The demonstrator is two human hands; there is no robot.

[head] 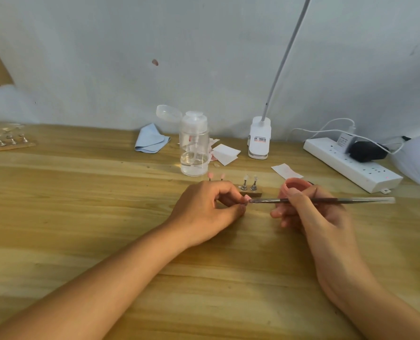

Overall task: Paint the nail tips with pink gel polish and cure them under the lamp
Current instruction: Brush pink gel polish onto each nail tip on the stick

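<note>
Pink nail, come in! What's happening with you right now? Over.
Left grip pinching the nail tip. Right grip holding the brush, bristles at the tip. Two clear tips on the stand. Nothing in the way.

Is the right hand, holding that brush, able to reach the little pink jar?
Probably yes. The pink jar sits just behind the right hand with nothing between them. The brush points away, at the nail tip the left hand pinches, so it would need swinging round.
</note>
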